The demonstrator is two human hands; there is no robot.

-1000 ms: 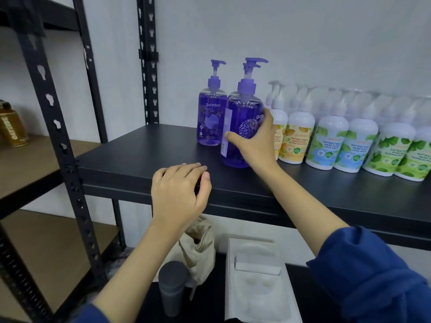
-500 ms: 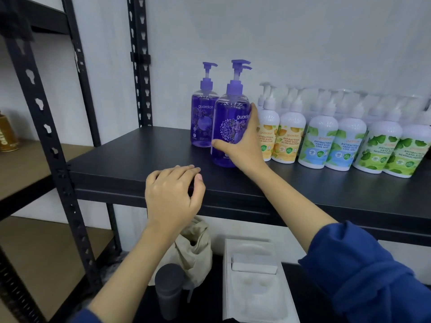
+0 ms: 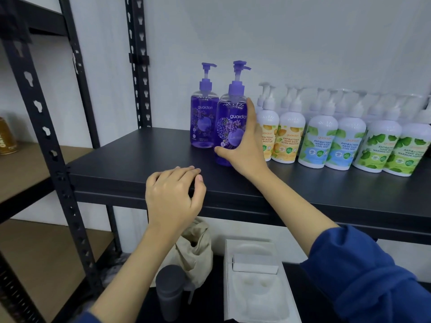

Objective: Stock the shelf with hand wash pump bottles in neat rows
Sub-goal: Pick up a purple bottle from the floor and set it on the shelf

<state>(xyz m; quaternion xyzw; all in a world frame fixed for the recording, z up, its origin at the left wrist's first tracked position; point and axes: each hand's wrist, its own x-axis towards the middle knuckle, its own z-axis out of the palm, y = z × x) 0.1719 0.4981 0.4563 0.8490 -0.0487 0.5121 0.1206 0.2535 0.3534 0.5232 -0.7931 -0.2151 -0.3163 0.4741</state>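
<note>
The right hand [image 3: 247, 150] has its grip around the front purple bottle [image 3: 231, 134], thumb low on the label and fingers up the far side; the bottle stands upright on the black shelf [image 3: 130, 164], left of the white bottles. A second purple bottle [image 3: 202, 122] stands just behind and to its left, close beside it. A third purple pump head shows behind the held bottle's own pump, so there may be three purple bottles; the body of that one is hidden.

To the right runs a row of white bottles [image 3: 321, 141], six in front: two with orange labels, two blue-green, two green. More white pumps show behind them, too blurred to count.

The left hand [image 3: 173, 197] rests on the shelf's front edge, fingers loosely curled, grasping nothing.

Below the shelf sit a grey cup [image 3: 170, 290], a beige cloth bag [image 3: 196, 248] and a white tray [image 3: 256, 287]. A black slotted post [image 3: 46, 127] stands at left.
</note>
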